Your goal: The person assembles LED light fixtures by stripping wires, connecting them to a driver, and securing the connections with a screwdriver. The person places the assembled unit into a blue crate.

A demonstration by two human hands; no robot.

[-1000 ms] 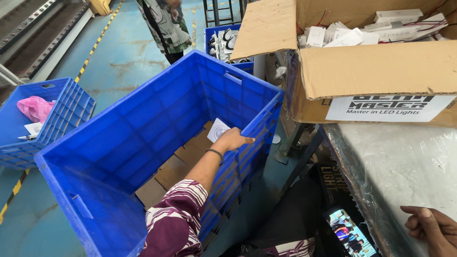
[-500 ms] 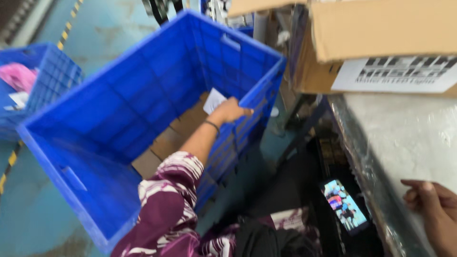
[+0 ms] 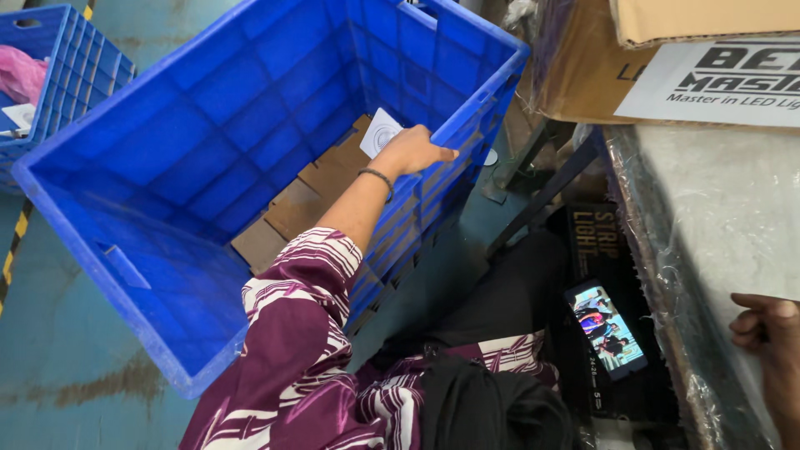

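Left hand (image 3: 414, 150) of mine reaches over the near wall of the big blue crate (image 3: 167, 142), fingers pinched on a small white square card (image 3: 380, 132) held above the cardboard sheets (image 3: 296, 204) lining its floor. Right hand (image 3: 771, 329) rests loosely curled on the plastic-covered table (image 3: 717, 217), beside a lit phone (image 3: 606, 329).

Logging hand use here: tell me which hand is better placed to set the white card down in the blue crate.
Left. The left hand already holds the white card over the wall of the blue crate, above its cardboard lining. The right hand rests on the plastic-covered table, well away from the crate.
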